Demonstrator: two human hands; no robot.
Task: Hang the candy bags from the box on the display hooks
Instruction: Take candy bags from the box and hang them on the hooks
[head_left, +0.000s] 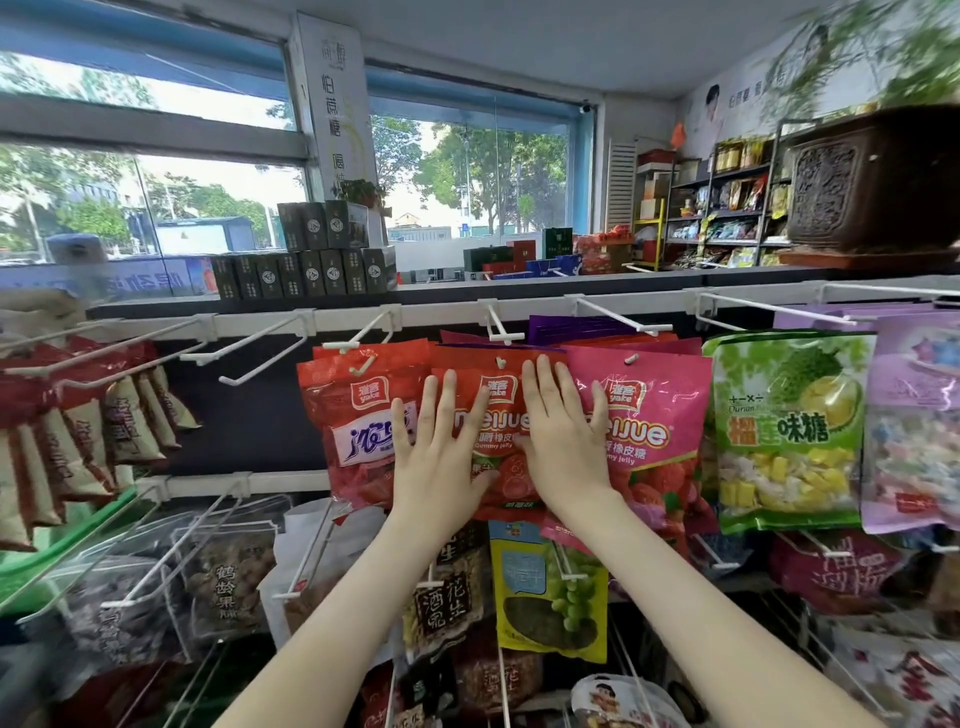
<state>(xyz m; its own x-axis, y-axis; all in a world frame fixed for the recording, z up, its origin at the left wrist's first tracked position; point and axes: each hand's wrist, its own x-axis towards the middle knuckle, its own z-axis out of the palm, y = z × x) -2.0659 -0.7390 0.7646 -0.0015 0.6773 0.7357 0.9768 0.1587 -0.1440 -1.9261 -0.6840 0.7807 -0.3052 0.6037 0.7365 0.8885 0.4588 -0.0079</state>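
Observation:
An orange-red gummy candy bag hangs from a white display hook in the middle of the top rail. My left hand lies flat on its left half with fingers spread. My right hand rests flat on its right edge, overlapping the pink gummy bag hanging beside it. A red candy bag hangs to the left on its own hook. Neither hand grips anything. The box is not in view.
Bare white hooks stick out at the upper left. A green durian candy bag and purple bags hang on the right. Snack bags fill the lower hooks. A dark flowerpot stands on the top shelf at right.

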